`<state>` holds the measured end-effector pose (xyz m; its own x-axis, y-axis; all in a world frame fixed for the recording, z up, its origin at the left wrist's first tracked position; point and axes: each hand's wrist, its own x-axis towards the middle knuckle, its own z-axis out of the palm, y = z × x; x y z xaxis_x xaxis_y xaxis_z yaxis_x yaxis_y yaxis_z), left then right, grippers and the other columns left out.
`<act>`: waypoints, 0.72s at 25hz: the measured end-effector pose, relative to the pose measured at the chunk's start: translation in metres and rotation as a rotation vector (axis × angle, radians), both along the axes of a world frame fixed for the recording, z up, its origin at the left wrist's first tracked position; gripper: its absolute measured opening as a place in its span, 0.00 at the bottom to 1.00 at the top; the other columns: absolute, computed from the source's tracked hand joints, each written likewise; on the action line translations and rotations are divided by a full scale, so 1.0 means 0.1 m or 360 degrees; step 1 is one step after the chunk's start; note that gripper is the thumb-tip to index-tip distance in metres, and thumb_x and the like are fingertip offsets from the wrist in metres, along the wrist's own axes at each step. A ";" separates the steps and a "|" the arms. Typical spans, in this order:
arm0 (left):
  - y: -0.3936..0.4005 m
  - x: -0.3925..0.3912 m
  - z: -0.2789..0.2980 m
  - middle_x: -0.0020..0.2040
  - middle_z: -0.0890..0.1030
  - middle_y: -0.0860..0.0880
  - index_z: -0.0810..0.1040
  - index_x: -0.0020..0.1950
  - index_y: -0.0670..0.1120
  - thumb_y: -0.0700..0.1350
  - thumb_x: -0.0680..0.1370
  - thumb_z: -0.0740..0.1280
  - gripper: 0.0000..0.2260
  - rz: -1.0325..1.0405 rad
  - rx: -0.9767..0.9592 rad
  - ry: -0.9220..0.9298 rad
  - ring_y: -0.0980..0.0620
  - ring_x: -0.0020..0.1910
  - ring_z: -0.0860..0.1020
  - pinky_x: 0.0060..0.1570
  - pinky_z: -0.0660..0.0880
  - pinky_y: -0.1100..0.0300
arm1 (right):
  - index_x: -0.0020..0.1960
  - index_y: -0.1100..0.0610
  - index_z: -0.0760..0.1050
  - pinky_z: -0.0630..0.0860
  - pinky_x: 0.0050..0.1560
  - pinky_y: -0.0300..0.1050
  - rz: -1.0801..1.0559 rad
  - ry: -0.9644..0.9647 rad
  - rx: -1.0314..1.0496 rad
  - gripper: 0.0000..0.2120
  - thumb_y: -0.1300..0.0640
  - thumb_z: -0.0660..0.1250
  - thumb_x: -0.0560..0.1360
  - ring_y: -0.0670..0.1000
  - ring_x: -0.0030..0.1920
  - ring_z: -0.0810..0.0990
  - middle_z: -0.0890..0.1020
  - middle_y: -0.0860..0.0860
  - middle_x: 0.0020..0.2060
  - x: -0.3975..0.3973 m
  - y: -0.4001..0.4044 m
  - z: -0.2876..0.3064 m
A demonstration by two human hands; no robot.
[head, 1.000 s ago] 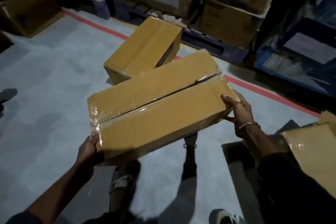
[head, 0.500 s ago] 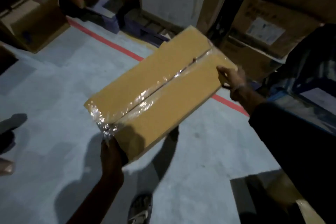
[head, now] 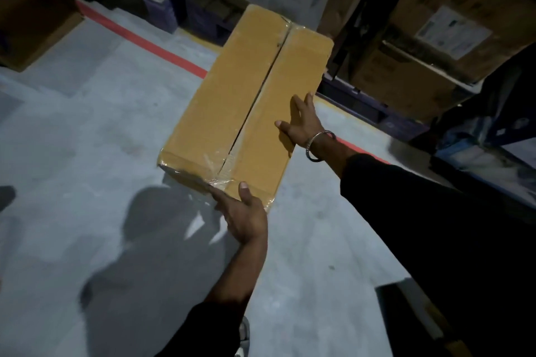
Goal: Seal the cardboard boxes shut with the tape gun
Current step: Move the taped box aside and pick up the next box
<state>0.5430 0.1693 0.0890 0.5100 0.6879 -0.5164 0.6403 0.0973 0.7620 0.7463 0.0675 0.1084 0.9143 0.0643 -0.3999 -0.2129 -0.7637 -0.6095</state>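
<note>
A long tan cardboard box [head: 229, 113] hangs above the floor, its long side pointing away from me. Clear tape runs along its centre seam and wraps over the near end. My left hand [head: 246, 217] holds the near end, thumb on top of the box and fingers along the end face below. My right hand [head: 301, 122] lies flat on the right top flap with straight, spread fingers; a metal bangle sits on that wrist. No tape gun is in view.
A grey concrete floor [head: 87, 139] carries a red line [head: 145, 40] running from the far left toward the right. Beyond the line stand stacked cartons [head: 435, 38] on dark pallets. Another brown carton [head: 29, 17] sits at the far left. My shoe [head: 243, 336] shows below.
The box has swung round so its length points away from me. My right hand has left the far end and now lies flat on top. My left hand stays at the near end.
</note>
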 end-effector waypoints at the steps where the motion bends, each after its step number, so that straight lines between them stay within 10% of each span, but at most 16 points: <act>1: 0.04 -0.03 -0.05 0.83 0.60 0.39 0.46 0.86 0.46 0.51 0.86 0.63 0.35 -0.0028 0.0015 -0.0043 0.35 0.77 0.66 0.68 0.67 0.50 | 0.84 0.53 0.53 0.59 0.77 0.49 0.0005 -0.0037 -0.0003 0.44 0.45 0.73 0.77 0.57 0.82 0.51 0.39 0.51 0.83 0.00 -0.01 0.01; 8: -0.37 -0.83 0.16 0.78 0.69 0.43 0.56 0.83 0.52 0.51 0.81 0.70 0.35 -0.0363 0.0008 -0.0047 0.42 0.66 0.79 0.63 0.74 0.48 | 0.72 0.56 0.72 0.74 0.67 0.51 -0.0527 -0.0182 0.0281 0.24 0.52 0.71 0.78 0.57 0.67 0.77 0.77 0.56 0.68 -1.46 -0.25 0.03; 14: -1.39 -2.31 -0.17 0.80 0.65 0.43 0.53 0.84 0.51 0.48 0.82 0.68 0.35 -0.0957 -0.0043 0.0471 0.38 0.69 0.75 0.62 0.74 0.45 | 0.68 0.55 0.75 0.77 0.63 0.49 -0.0829 0.0203 0.0222 0.19 0.55 0.72 0.78 0.56 0.64 0.79 0.78 0.56 0.64 -3.96 -1.34 -0.70; 18: -1.79 -2.78 -0.73 0.74 0.72 0.40 0.56 0.84 0.45 0.55 0.80 0.65 0.36 -0.1965 -0.0012 0.0640 0.42 0.71 0.74 0.70 0.70 0.51 | 0.65 0.54 0.77 0.75 0.62 0.48 -0.0844 0.0238 0.0130 0.16 0.55 0.72 0.77 0.55 0.63 0.79 0.78 0.55 0.62 -4.97 -2.36 -1.19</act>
